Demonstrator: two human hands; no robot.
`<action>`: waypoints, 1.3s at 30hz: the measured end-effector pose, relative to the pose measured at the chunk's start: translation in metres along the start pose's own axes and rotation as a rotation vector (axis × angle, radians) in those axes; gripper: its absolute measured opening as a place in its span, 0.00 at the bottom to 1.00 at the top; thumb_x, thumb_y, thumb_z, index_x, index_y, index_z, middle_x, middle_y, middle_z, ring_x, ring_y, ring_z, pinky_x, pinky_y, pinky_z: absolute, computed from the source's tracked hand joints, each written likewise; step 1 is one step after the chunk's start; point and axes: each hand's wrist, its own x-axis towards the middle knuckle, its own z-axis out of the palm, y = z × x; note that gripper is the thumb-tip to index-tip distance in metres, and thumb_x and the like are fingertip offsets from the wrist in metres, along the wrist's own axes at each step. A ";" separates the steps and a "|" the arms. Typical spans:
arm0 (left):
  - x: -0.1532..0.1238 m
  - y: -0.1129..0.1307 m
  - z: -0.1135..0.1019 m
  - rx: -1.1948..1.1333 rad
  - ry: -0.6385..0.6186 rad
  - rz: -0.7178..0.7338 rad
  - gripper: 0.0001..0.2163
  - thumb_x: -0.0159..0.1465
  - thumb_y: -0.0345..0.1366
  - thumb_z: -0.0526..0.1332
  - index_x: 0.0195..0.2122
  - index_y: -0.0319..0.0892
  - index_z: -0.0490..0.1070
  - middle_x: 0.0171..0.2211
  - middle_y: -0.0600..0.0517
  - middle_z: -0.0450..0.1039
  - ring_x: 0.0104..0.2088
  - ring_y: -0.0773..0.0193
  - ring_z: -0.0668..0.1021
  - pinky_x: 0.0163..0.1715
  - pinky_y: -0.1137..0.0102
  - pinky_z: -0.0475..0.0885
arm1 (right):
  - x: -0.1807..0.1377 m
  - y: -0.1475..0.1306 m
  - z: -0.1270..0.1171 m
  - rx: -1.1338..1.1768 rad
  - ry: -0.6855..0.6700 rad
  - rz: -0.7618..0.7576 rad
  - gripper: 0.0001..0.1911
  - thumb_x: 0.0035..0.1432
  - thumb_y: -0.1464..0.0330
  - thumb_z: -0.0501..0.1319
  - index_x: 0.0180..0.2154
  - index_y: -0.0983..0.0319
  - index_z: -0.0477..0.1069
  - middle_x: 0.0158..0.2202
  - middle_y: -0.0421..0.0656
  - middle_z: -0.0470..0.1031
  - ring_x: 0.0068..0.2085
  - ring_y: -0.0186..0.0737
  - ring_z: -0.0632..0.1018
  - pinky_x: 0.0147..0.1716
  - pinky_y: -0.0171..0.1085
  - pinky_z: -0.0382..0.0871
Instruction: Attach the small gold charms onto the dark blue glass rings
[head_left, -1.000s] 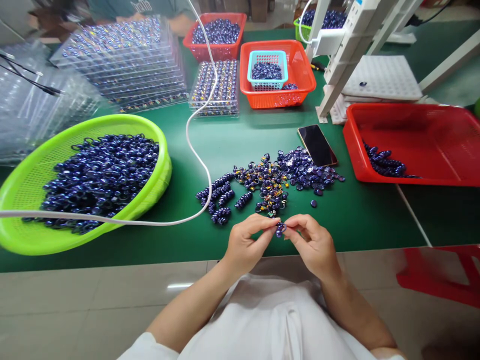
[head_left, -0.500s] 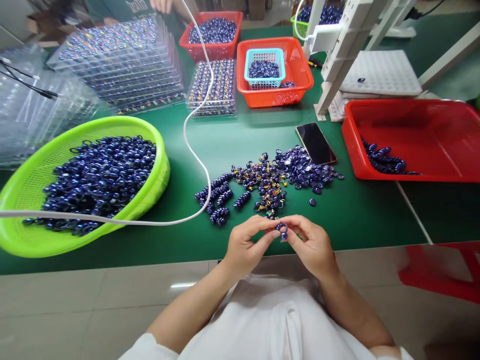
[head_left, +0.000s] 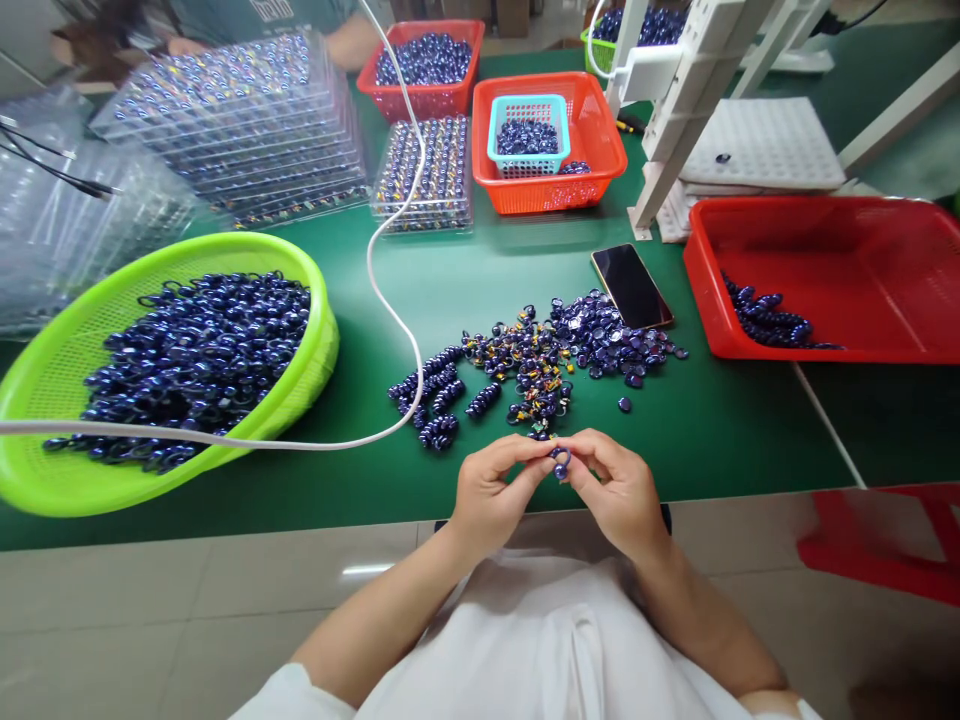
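Note:
My left hand (head_left: 491, 490) and my right hand (head_left: 615, 490) meet over the near edge of the green table (head_left: 712, 430). Both pinch one small dark blue shiny piece (head_left: 560, 462) between their fingertips. Just beyond them lies a loose heap of blue pieces (head_left: 592, 335), some with yellow and orange bits. To its left sit several short stacked rows of the blue pieces (head_left: 439, 395).
A lime green basket (head_left: 60, 360) of blue rings sits at left, with a white cable (head_left: 397, 320) across it. A phone (head_left: 631, 287), a red tray (head_left: 825, 275), an orange basket (head_left: 592, 150) holding a small blue one, and stacked clear trays (head_left: 247, 120) lie farther back.
My fingers have turned the small blue piece slightly between them. The hands stay in nearly the same place. A person's arm at the far edge has shifted.

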 end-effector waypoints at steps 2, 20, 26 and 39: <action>0.000 0.000 0.003 -0.077 0.008 -0.104 0.06 0.59 0.33 0.69 0.38 0.45 0.83 0.37 0.47 0.83 0.36 0.59 0.82 0.40 0.66 0.77 | 0.001 -0.003 -0.002 -0.090 0.031 -0.075 0.07 0.63 0.70 0.60 0.41 0.58 0.76 0.33 0.41 0.76 0.32 0.36 0.76 0.32 0.35 0.73; 0.008 0.004 0.003 -0.635 -0.058 -0.524 0.08 0.52 0.32 0.74 0.33 0.39 0.79 0.28 0.51 0.80 0.28 0.69 0.79 0.33 0.75 0.74 | 0.003 -0.007 -0.011 -0.331 0.070 -0.354 0.13 0.60 0.74 0.60 0.46 0.56 0.72 0.38 0.43 0.73 0.39 0.40 0.77 0.37 0.39 0.75; 0.006 0.004 0.009 -0.784 -0.103 -0.630 0.11 0.51 0.33 0.75 0.34 0.37 0.77 0.30 0.51 0.78 0.28 0.71 0.77 0.32 0.76 0.72 | 0.000 -0.007 -0.002 -0.249 0.067 -0.303 0.13 0.62 0.73 0.59 0.48 0.56 0.72 0.45 0.46 0.72 0.48 0.43 0.76 0.46 0.44 0.75; 0.004 0.009 0.001 -0.267 -0.127 -0.388 0.11 0.57 0.40 0.71 0.32 0.37 0.74 0.26 0.52 0.77 0.28 0.68 0.77 0.33 0.73 0.74 | 0.004 0.002 -0.015 -0.557 -0.023 -0.514 0.13 0.62 0.76 0.60 0.48 0.61 0.69 0.34 0.45 0.78 0.34 0.42 0.78 0.35 0.41 0.75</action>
